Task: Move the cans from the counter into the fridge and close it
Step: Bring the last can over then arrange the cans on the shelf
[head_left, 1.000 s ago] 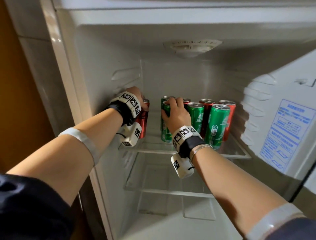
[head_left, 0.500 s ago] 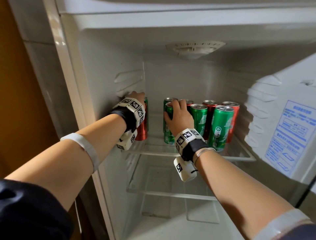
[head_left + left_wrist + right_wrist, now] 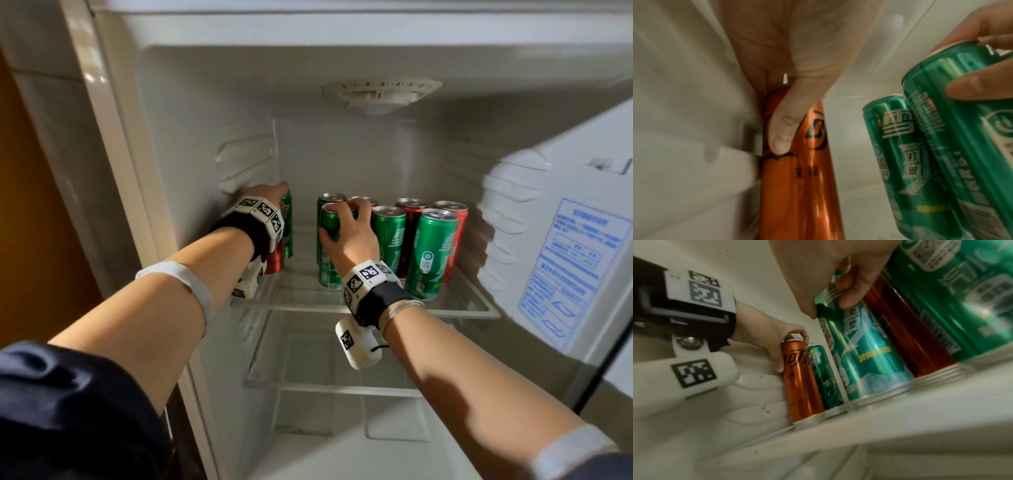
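On the fridge's upper glass shelf (image 3: pixel 455 310), my left hand (image 3: pixel 265 196) holds a red can (image 3: pixel 275 262) from the top. The can stands upright against the left wall, and the thumb lies down its side (image 3: pixel 782 133). Just behind it stands a green can (image 3: pixel 287 224). My right hand (image 3: pixel 347 236) grips the top of another green can (image 3: pixel 328 270) at mid-shelf, fingers curled round its rim (image 3: pixel 851 293). In the right wrist view this green can (image 3: pixel 865 356) stands on the shelf. To its right, several more green and red cans (image 3: pixel 433 253) stand in two rows.
The fridge door (image 3: pixel 575 267) stands open on the right, with a blue label on its inner side. A lower glass shelf (image 3: pixel 329 389) sits beneath the cans. A thermostat dial (image 3: pixel 380 97) is on the ceiling. A gap separates the left pair from the middle cans.
My left hand has carried the red can deeper along the left wall, next to the green can there. My right hand stays on its green can. The head camera has moved closer.
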The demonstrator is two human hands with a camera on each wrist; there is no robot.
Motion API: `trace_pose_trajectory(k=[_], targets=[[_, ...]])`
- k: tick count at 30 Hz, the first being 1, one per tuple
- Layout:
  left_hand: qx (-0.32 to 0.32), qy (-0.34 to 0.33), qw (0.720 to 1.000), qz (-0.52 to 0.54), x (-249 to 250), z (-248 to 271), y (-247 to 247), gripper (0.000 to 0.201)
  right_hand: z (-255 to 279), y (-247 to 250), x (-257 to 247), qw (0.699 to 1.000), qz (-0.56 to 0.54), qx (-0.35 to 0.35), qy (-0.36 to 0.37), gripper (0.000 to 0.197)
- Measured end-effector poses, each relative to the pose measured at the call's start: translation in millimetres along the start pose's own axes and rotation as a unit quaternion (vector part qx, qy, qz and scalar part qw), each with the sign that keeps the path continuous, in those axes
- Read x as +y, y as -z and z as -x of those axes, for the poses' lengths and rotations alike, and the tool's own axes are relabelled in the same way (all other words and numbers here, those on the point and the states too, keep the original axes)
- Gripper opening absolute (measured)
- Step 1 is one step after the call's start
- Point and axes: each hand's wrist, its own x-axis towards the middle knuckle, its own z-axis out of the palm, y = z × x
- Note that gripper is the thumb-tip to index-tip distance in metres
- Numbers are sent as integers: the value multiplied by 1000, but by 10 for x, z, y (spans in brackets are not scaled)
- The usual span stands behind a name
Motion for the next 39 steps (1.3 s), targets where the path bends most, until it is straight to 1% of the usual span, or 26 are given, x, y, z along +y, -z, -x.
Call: trace_pose_trajectory(k=[3,6,9,12,14,16,18,20,23,26,29,31,32,34,36,37,38,39], targets=[[-7,7,1000,21,-7,-10,-36,43,38,-4,-6,1000,3,-13,-3,44],[-8,19,998,51,-18,-21,-61,54,26,8,8,999,28,-16,6,48],[-18,26,998,47,-28,-49,-42,70,-7,9,-26,999,47,-21,17,48],[-22,31,997,65,-42,-40,-27,73,-33,-3,-120,999,-24,-39,14,45],[0,25,995,92,-53,-18,-3,67,-55,9,-197,997,-54,-45,14,44],[23,34,991,131,-68,16,57,56,-74,2,-288,997,-56,-58,16,42],[22,39,989,139,-78,60,115,43,-78,-48,-391,995,-66,-67,17,43],[11,39,992,116,-75,115,150,36,-74,-127,-475,993,-85,-75,18,48],[11,41,996,76,-85,176,171,37,-88,-218,-544,989,-108,-101,17,53],[-14,35,996,84,-84,218,159,41,-91,-283,-566,983,-136,-121,7,62],[-22,33,996,76,-69,262,157,44,-52,-369,-550,977,-161,-142,-5,73],[-22,31,997,61,-57,278,125,47,-28,-408,-518,973,-167,-159,-29,73],[-16,33,998,57,-55,279,102,46,-25,-413,-494,973,-160,-161,-37,71],[0,40,997,73,-60,270,51,33,-45,-367,-443,983,-118,-142,-16,57],[5,47,995,82,-63,256,26,14,-127,-271,-388,994,-70,-85,13,41],[2,51,996,78,-62,254,27,8,-188,-214,-361,997,-53,-59,22,39],[-1,55,996,76,-59,248,28,4,-254,-171,-340,998,-36,-45,19,42],[-6,57,995,80,-50,249,29,6,-314,-138,-328,999,-18,-43,5,48]])
